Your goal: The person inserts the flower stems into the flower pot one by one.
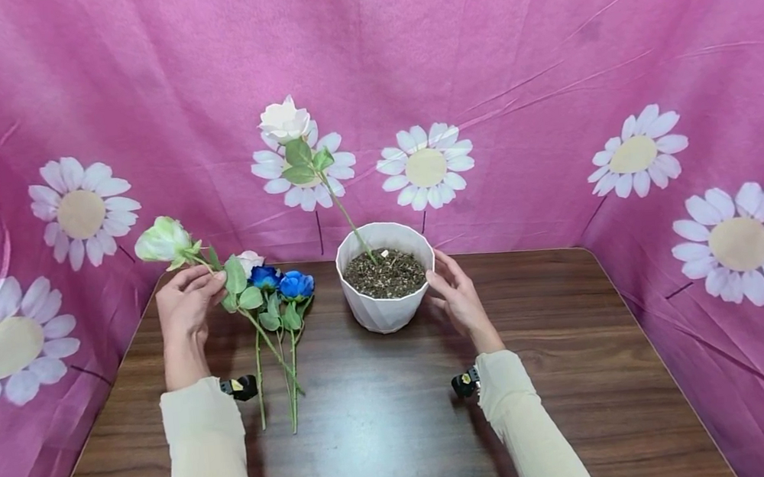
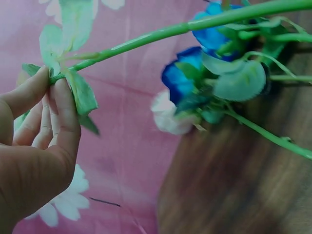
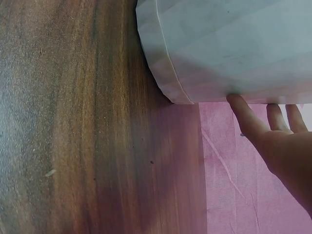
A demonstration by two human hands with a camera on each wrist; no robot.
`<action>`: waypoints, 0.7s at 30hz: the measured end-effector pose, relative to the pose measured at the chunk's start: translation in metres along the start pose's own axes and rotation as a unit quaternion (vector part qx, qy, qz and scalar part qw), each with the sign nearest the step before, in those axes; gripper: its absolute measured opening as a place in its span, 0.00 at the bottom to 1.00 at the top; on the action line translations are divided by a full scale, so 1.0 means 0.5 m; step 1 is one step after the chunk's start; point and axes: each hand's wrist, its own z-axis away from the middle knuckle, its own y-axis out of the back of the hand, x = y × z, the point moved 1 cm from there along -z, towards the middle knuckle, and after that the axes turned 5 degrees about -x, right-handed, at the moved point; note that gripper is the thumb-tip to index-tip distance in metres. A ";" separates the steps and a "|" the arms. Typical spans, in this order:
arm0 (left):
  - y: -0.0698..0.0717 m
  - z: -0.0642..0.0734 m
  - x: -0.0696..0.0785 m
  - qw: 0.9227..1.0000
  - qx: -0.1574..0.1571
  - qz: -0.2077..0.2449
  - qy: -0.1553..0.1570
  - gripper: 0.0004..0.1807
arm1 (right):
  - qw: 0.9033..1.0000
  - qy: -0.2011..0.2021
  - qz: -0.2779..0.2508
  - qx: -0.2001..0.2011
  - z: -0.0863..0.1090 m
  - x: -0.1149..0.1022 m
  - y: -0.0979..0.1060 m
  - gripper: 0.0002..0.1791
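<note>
My left hand (image 1: pixel 187 299) pinches the stem of a pale green-white artificial rose (image 1: pixel 164 240) between thumb and fingers, just below its bloom. The stem slants down to the right across the other flowers in the head view. Fingertips of my right hand (image 1: pixel 458 296) touch the right side of a white faceted flowerpot (image 1: pixel 385 313); in the right wrist view they rest against the pot wall (image 3: pixel 234 53). Dark soil (image 1: pixel 385 275) fills the pot, and a white rose (image 1: pixel 285 119) stands in it, leaning left.
Two blue roses (image 1: pixel 297 285) and a pale pink rose (image 1: pixel 249 262) lie on the wooden table (image 1: pixel 374 439), left of the pot. A pink cloth (image 1: pixel 508 42) printed with large daisies hangs behind and along both sides.
</note>
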 end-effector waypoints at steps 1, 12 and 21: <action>-0.006 0.002 0.004 1.000 0.002 0.005 -0.007 0.14 | 1.000 -0.001 0.000 0.001 0.000 0.000 0.000 0.32; -0.075 0.027 0.030 0.994 0.018 0.065 -0.089 0.07 | 1.000 -0.009 0.004 0.000 0.001 -0.004 -0.001 0.32; -0.116 0.036 0.038 0.990 0.018 0.095 -0.107 0.09 | 1.000 -0.011 0.008 -0.001 0.002 -0.003 0.002 0.32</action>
